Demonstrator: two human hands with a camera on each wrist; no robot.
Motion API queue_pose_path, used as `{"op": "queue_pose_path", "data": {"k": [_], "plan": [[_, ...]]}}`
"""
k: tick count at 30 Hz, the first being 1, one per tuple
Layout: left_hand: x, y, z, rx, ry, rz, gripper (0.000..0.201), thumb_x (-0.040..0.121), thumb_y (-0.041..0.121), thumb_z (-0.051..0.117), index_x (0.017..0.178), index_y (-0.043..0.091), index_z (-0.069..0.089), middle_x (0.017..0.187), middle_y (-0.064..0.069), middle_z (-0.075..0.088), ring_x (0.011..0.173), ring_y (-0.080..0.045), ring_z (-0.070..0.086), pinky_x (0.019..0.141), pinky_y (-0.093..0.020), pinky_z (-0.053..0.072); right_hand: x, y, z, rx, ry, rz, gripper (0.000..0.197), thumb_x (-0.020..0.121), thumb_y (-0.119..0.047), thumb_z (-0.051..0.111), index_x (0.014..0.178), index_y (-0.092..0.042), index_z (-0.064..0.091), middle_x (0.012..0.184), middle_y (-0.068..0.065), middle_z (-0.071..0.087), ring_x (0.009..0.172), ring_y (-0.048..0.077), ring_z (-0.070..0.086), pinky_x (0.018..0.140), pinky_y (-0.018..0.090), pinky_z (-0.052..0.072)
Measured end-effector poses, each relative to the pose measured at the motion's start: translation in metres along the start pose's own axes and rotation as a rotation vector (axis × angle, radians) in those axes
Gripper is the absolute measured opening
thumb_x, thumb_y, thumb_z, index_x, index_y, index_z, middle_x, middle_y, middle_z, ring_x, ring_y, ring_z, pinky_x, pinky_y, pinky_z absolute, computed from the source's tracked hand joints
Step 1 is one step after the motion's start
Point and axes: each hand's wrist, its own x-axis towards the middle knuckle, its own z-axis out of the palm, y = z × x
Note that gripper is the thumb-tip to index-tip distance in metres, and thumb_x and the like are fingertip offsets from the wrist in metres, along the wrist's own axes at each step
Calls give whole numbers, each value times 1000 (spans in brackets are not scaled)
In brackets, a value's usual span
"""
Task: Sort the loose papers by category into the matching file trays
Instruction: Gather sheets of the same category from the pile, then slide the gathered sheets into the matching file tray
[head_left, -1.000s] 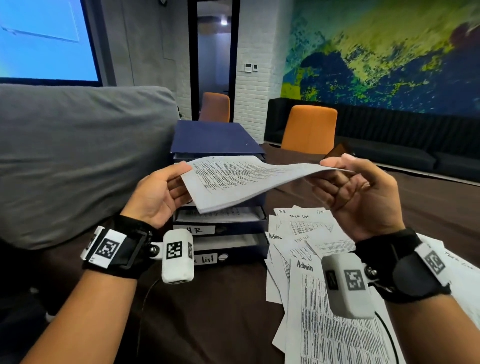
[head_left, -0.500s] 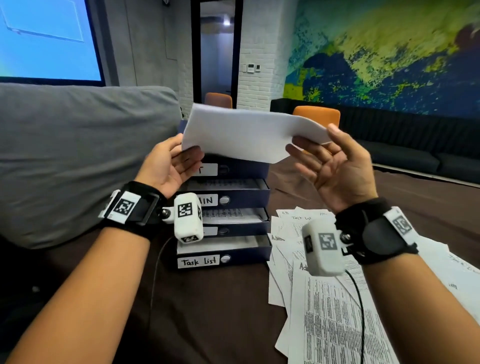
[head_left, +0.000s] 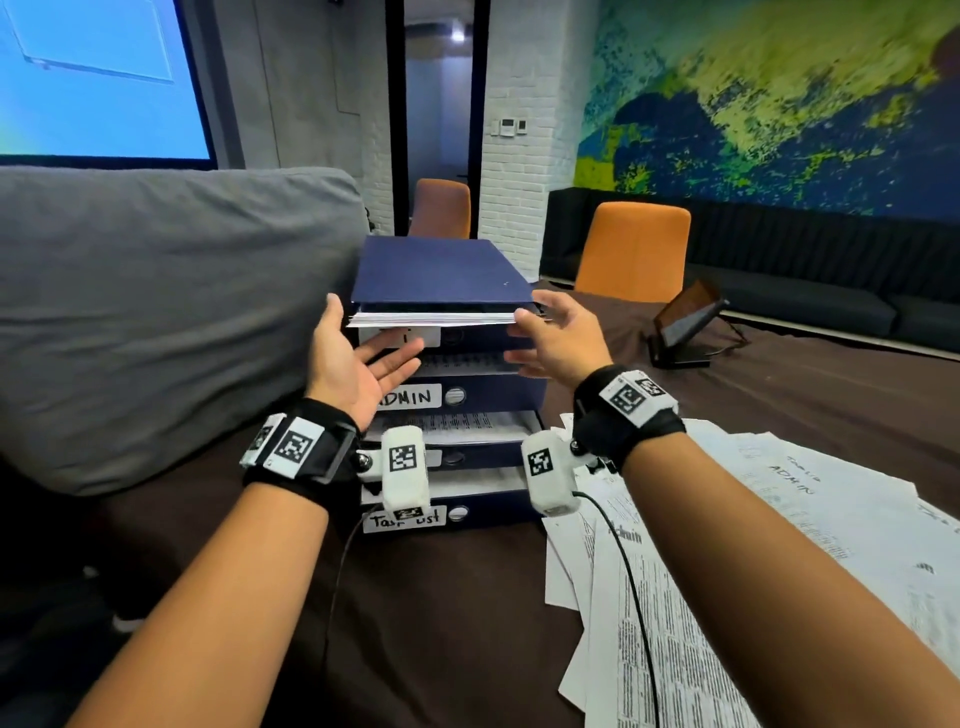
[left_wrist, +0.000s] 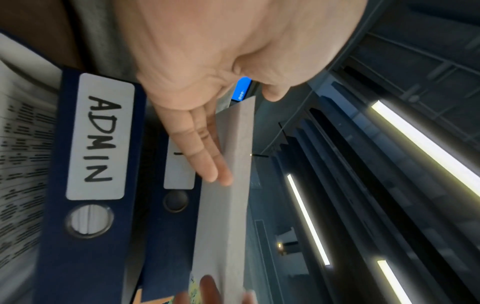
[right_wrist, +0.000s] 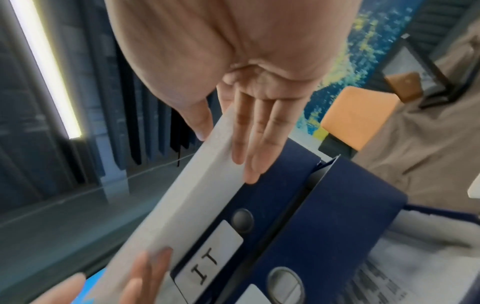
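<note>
A stack of blue file trays (head_left: 441, 270) stands on the table, labelled IT (right_wrist: 207, 261), ADMIN (head_left: 410, 397) and Task List (head_left: 405, 519); one label is hidden by my wrist camera. A white sheet (head_left: 431, 318) lies partly inside the top IT tray, its near edge sticking out. My left hand (head_left: 363, 358) is at the sheet's left end with straight fingers (left_wrist: 205, 156) flat under it. My right hand (head_left: 545, 338) is at the right end, its straight fingers (right_wrist: 257, 139) against the sheet's underside (right_wrist: 187, 201) and the thumb at its edge.
A spread pile of loose printed papers (head_left: 727, 545) covers the table right of the trays. A big grey cushion (head_left: 156, 312) fills the left. A tablet on a stand (head_left: 685, 322) sits at the far right, with orange chairs (head_left: 634, 249) behind. Dark tablecloth (head_left: 441, 623) lies in front.
Both hands raised the sheet from chest height, turned it blank side towards me, then carried it forward into the top tray. The fingers have straightened out.
</note>
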Motion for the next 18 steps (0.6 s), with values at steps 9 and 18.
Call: {"op": "queue_pose_path", "data": {"k": [9, 18], "plan": [[-3, -33, 21, 317, 157, 549, 15, 94, 13, 67, 81, 17, 61, 64, -1, 60, 42, -8, 55, 47, -24, 50, -3, 12, 15, -353, 177, -363, 26, 85, -32, 66, 111, -29, 63, 67, -7, 62, 71, 21, 68, 76, 45, 59], [19, -35, 26, 362, 54, 351, 15, 95, 12, 64, 109, 11, 68, 95, -7, 71, 72, -14, 70, 66, -26, 58, 8, 12, 47, -530, 50, -394, 22, 85, -23, 71, 106, -19, 64, 81, -10, 63, 80, 13, 63, 82, 31, 54]]}}
